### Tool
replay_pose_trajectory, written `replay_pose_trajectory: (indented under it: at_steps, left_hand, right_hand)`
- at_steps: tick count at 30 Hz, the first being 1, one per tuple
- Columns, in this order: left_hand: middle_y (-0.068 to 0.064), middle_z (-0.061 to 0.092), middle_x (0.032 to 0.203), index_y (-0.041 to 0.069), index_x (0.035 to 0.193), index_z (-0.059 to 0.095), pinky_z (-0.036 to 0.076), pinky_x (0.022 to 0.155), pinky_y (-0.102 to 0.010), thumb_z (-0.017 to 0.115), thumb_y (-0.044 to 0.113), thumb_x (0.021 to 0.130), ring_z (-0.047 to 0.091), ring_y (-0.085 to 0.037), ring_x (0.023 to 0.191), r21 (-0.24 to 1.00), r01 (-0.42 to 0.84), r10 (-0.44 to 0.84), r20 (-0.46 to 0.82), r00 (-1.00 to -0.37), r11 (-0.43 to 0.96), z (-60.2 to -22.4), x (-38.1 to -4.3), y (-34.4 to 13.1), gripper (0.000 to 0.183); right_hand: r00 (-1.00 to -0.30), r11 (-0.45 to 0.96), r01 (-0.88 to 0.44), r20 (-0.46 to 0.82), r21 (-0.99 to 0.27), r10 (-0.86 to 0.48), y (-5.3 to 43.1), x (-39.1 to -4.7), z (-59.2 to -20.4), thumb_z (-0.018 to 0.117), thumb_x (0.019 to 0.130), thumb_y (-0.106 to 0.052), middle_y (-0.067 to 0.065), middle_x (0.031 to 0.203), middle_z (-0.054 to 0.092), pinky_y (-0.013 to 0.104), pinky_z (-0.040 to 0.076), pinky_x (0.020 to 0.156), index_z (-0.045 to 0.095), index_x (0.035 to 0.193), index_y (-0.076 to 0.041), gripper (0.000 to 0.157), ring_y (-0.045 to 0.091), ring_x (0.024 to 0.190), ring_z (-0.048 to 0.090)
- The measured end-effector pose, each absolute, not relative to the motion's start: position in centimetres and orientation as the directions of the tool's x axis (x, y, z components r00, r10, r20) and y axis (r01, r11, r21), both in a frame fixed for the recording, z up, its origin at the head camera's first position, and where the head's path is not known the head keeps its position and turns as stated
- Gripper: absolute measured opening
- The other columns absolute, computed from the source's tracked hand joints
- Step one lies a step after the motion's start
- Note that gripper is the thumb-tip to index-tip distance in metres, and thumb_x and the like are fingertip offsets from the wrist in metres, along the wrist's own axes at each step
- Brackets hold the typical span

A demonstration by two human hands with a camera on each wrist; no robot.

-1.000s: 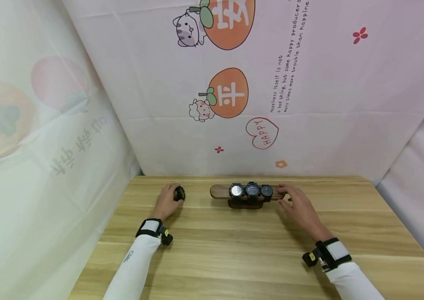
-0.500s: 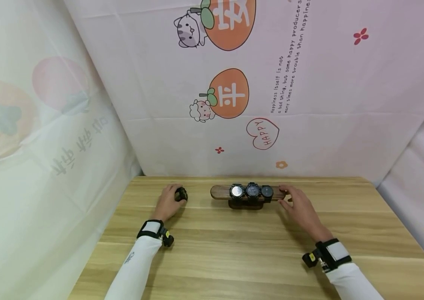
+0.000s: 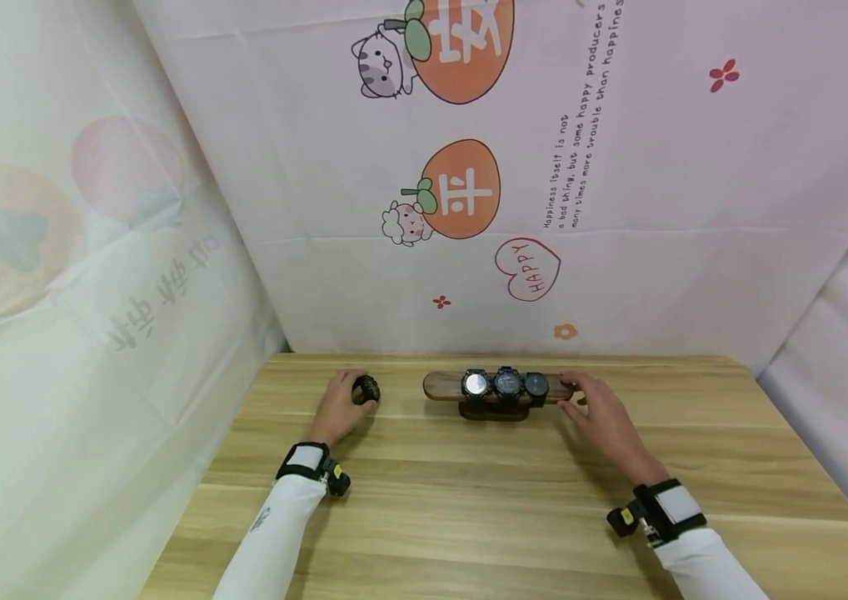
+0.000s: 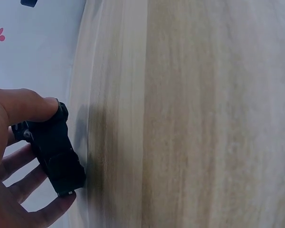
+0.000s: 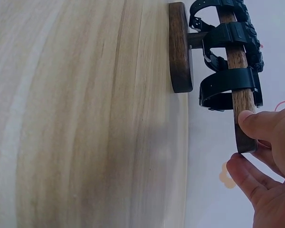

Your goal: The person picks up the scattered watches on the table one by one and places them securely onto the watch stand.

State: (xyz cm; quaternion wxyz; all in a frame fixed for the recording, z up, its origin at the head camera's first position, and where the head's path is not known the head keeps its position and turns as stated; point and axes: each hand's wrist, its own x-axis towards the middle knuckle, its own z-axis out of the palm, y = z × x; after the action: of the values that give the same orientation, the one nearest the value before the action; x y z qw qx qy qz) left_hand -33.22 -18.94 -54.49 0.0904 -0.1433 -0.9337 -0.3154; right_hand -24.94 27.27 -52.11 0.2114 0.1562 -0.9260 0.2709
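My left hand [image 3: 337,411] holds a dark wristwatch [image 3: 367,389] just above the table, left of the stand. In the left wrist view the thumb and fingers grip that black watch [image 4: 57,152] at its two ends. A wooden watch stand [image 3: 441,385] bears three black watches [image 3: 508,382] side by side on its bar. At the bar's right end, my right hand [image 3: 604,421] grips the wood. The right wrist view shows my thumb on the bar [image 5: 244,100], with fingers behind and below its tip. The watch straps hang in loops around the bar.
The stand's base [image 5: 179,52] rests on the wood-grain table [image 3: 461,517], near its back edge. Behind it hangs a white printed cloth [image 3: 634,283], and another cloth [image 3: 192,333] closes off the left side.
My left hand has shifted slightly to the right with the watch, which has turned a little. The right hand keeps its hold on the stand's end, and the stand stays in place.
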Motion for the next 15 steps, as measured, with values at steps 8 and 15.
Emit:
replay_pose_trajectory:
  at_steps: [8,15]
  left_hand:
    - [-0.014,0.043,0.139,0.007,0.139,0.048,0.039,0.104,-0.051,0.074,0.026,0.084,0.039,-0.032,0.128,0.576,0.331,0.223,0.251,-0.942,0.747,-53.95,-32.84,-18.47,0.064]
    - [-0.013,0.043,0.138,0.012,0.142,0.046,0.04,0.103,-0.05,0.073,0.027,0.085,0.04,-0.031,0.127,0.584,0.317,0.218,0.234,-0.947,0.747,-53.6,-32.57,-18.18,0.065]
  right_hand:
    - [-0.864,0.806,-0.398,0.474,-0.439,-0.169,27.46,-25.19,-52.47,0.071,0.087,-0.009,0.015,0.114,0.06,0.047,0.053,0.078,0.053,0.129,0.0,0.047,0.03,0.103,0.054]
    - [-0.866,0.803,-0.4,0.468,-0.443,-0.173,27.5,-25.24,-52.58,0.07,0.087,-0.008,0.016,0.115,0.06,0.048,0.053,0.078,0.053,0.13,0.001,0.047,0.031,0.103,0.054]
